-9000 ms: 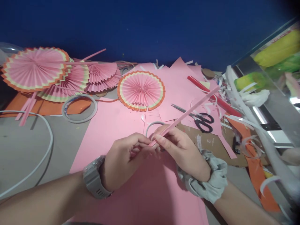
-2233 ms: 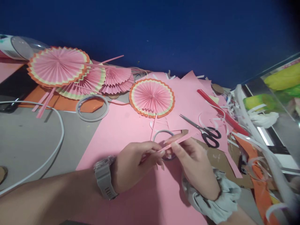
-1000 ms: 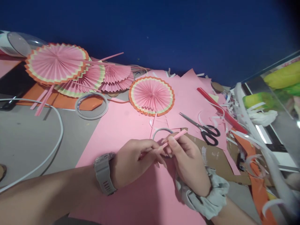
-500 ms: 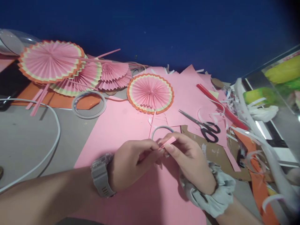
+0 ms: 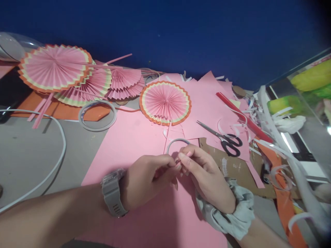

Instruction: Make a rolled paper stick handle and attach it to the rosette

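While the left hand (image 5: 146,179) and right hand (image 5: 207,175) pinch together on the short pink paper strip (image 5: 187,155) above the pink sheet (image 5: 129,144) near the tabletop's front edge, too hard a squeeze could crease or tear it.

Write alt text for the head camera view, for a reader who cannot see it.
The left hand and right hand pinch a small pink paper strip between their fingertips over a pink sheet on a cluttered table. Behind lie a tape ring, black-handled scissors and pleated pink paper fans.
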The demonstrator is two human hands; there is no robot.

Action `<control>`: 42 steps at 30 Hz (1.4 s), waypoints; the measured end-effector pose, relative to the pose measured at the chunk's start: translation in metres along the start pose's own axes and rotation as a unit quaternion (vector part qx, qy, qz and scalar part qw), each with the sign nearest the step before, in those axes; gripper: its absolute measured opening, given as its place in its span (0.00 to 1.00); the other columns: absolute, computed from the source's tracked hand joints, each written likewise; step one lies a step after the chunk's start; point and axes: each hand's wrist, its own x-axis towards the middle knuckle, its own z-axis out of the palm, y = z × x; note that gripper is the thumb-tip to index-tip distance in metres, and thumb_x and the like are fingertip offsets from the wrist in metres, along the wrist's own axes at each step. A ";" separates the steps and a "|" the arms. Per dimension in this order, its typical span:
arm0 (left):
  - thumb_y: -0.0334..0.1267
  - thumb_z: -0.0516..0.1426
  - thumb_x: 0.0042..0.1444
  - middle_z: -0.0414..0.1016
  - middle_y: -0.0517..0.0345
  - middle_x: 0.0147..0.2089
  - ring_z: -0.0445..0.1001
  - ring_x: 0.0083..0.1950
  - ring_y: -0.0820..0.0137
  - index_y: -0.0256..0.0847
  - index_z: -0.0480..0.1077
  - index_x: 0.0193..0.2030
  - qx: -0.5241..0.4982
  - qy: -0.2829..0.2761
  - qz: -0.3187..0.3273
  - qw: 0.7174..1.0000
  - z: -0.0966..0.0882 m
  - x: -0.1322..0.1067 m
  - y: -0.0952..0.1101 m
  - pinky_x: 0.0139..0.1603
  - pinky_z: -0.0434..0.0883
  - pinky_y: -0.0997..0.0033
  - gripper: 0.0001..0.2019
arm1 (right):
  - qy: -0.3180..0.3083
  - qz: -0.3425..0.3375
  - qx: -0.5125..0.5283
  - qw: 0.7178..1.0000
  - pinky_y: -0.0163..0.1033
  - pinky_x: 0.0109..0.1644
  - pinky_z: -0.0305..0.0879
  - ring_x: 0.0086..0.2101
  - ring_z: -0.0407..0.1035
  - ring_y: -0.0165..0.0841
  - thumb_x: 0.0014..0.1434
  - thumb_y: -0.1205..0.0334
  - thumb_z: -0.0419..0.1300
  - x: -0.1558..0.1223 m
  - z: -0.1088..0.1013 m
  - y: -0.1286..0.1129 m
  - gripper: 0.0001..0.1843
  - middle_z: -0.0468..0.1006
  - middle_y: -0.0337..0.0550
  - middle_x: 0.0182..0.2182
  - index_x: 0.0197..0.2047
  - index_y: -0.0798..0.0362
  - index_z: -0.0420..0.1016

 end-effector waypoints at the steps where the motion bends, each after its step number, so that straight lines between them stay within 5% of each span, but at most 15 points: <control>1: 0.40 0.48 0.63 0.75 0.58 0.29 0.73 0.30 0.74 0.37 0.68 0.33 -0.017 -0.011 -0.007 1.000 0.001 0.000 -0.001 0.33 0.68 0.77 0.13 | -0.001 0.003 0.008 1.000 0.26 0.28 0.61 0.23 0.62 0.21 0.61 0.61 0.56 0.000 0.000 0.000 0.11 0.66 0.32 0.23 0.27 0.53 0.65; 15: 0.40 0.50 0.62 0.73 0.56 0.24 0.72 0.25 0.74 0.36 0.65 0.30 -0.104 -0.050 -0.035 0.993 -0.002 0.004 0.003 0.30 0.69 0.76 0.12 | 0.126 -0.071 -0.140 0.979 0.36 0.30 0.56 0.25 0.58 0.27 0.66 0.57 0.46 -0.003 -0.003 0.000 0.17 0.62 0.35 0.23 0.27 0.51 0.65; 21: 0.43 0.49 0.62 0.73 0.55 0.27 0.73 0.27 0.72 0.36 0.65 0.31 -0.095 -0.071 -0.034 0.992 -0.001 0.001 0.002 0.31 0.69 0.74 0.14 | -0.004 -0.057 -0.286 0.957 0.35 0.27 0.51 0.23 0.53 0.27 0.65 0.58 0.47 -0.004 -0.005 -0.007 0.19 0.57 0.34 0.20 0.22 0.52 0.58; 27: 0.42 0.47 0.64 0.72 0.57 0.25 0.72 0.26 0.74 0.36 0.65 0.33 -0.099 -0.112 -0.014 0.989 -0.001 0.001 0.001 0.31 0.68 0.75 0.14 | -0.120 -0.040 -0.232 0.964 0.34 0.26 0.52 0.22 0.53 0.26 0.64 0.59 0.47 -0.002 -0.006 -0.009 0.19 0.57 0.34 0.20 0.22 0.52 0.55; 39: 0.43 0.47 0.64 0.74 0.57 0.23 0.72 0.24 0.75 0.38 0.61 0.27 -0.051 -0.120 -0.034 0.991 -0.003 0.000 0.006 0.29 0.66 0.77 0.17 | 0.007 -0.074 -0.155 0.985 0.37 0.27 0.49 0.22 0.48 0.29 0.64 0.60 0.45 -0.002 -0.009 -0.009 0.19 0.52 0.34 0.20 0.21 0.50 0.52; 42: 0.43 0.47 0.64 0.74 0.57 0.23 0.73 0.24 0.74 0.37 0.61 0.27 -0.048 -0.115 -0.029 0.992 -0.002 -0.001 0.006 0.30 0.67 0.76 0.16 | -0.042 -0.072 -0.172 0.982 0.37 0.27 0.49 0.23 0.49 0.29 0.65 0.55 0.44 -0.002 -0.012 -0.007 0.20 0.52 0.35 0.21 0.22 0.50 0.51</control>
